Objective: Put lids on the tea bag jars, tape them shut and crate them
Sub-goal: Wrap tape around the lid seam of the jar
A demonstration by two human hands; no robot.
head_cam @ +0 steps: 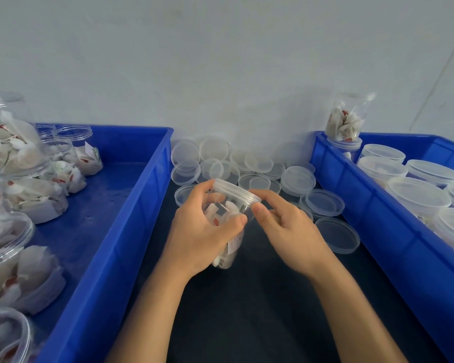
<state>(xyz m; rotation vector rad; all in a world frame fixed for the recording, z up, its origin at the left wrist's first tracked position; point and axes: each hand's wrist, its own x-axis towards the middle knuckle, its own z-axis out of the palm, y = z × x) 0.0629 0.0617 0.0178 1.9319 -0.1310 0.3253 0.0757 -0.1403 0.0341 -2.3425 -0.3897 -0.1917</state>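
Observation:
A clear jar of tea bags point(227, 213) is held tilted above the dark table, a clear lid point(236, 191) sitting on its mouth. My left hand point(199, 231) grips the jar's body, fingers curled round it. My right hand point(286, 226) pinches the lid's rim at its right side with thumb and forefinger. Loose clear lids point(247, 163) lie heaped behind the jar. Open jars of tea bags point(24, 158) fill the left blue crate point(131, 210). Lidded jars point(414, 195) stand in the right blue crate point(357, 205).
One more jar of tea bags point(347, 119) stands upside down on a lidded jar at the right crate's far left corner. Single lids point(337, 234) lie right of my hands. A pale wall point(220, 61) closes the back. No tape is in view.

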